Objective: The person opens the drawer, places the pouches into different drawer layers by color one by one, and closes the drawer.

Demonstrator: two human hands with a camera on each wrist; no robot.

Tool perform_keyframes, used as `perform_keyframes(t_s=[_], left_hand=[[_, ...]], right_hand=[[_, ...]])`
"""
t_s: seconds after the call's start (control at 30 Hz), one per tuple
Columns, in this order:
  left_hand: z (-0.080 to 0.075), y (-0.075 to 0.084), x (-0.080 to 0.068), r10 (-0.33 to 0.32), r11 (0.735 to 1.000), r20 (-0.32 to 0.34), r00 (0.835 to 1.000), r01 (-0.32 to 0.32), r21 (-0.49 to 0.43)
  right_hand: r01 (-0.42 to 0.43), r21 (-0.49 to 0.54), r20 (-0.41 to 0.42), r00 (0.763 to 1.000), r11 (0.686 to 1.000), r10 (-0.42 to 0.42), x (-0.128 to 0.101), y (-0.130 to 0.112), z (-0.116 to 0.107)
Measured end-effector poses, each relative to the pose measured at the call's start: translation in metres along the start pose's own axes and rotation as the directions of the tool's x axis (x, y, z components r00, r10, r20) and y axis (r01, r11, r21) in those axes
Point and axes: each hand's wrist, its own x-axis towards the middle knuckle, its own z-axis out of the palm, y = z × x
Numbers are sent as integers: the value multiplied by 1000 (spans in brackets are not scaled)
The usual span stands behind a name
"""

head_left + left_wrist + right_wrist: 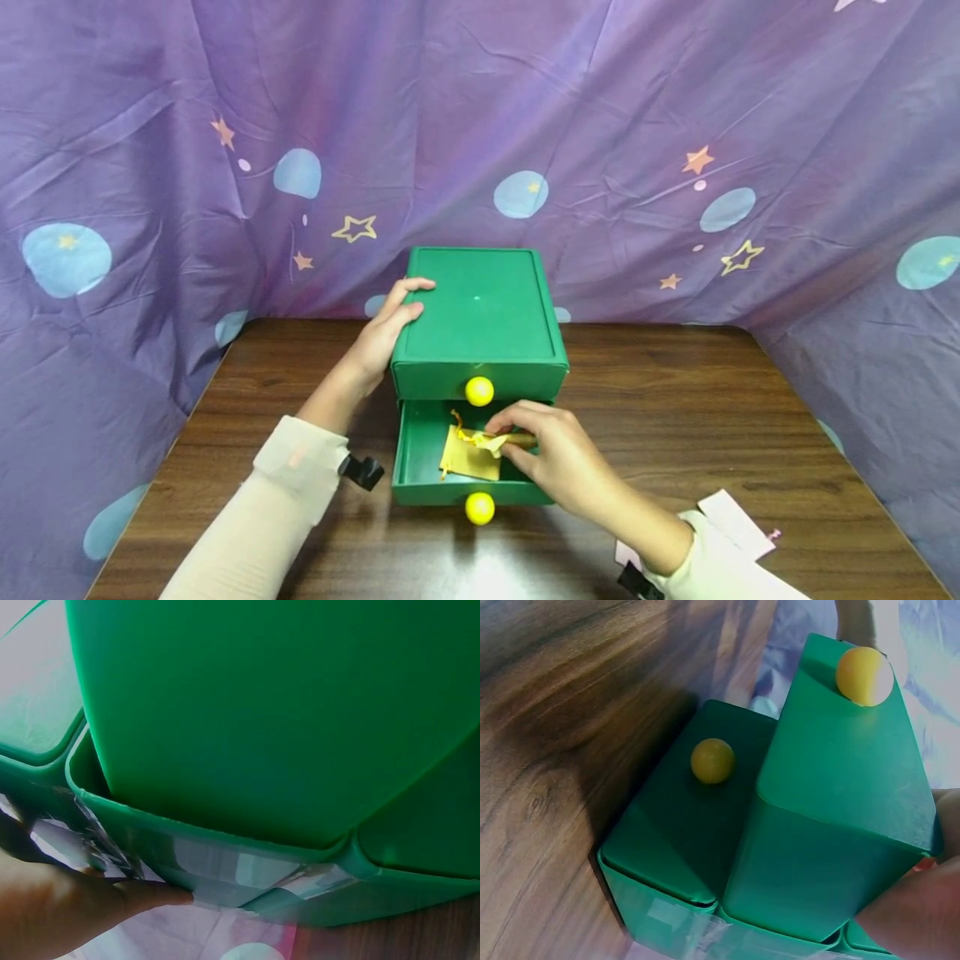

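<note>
pouch (471,454) part-hidden (under fingers (525,433))

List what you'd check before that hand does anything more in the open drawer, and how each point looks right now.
1. Lower drawer pulled out far enough: ok.
2. Left hand rests on the green drawer box, steadying it: ok.
3. Right hand pinches the yellow pouch: ok.
4. Pouch fully inside the drawer: ok; it lies within the walls.
5. Upper drawer pushed in: ok.
6. Pouch contents: cannot tell.
</note>
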Motion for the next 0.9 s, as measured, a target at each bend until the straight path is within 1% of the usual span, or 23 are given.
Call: perform_keyframes(t_s=[0.17, 0.3, 0.47, 0.7, 0.9], left_hand=[[0, -1, -1, -7, 1000, -2, 1000, 7, -5], [0, 0, 0, -12, 1000, -2, 1000, 12, -4], [0, 2, 0, -21, 1000, -3, 1000, 21, 0], [0, 2, -1, -17, 1000, 2, 1000, 17, 0], [-1, 1, -1, -17, 1000, 8, 1000, 17, 1]], right_hand=[[16, -28, 3, 1000, 999, -16, -1, 0, 2], [11, -19, 6, 1000, 1000, -11, 0, -1, 1], [-6, -13, 15, 1000, 1000, 7, 0, -2, 0], [-35, -13, 36, 999, 999, 36, 0, -2, 0], [-41, -2, 40, 998, 999, 41, -1, -2, 0]])
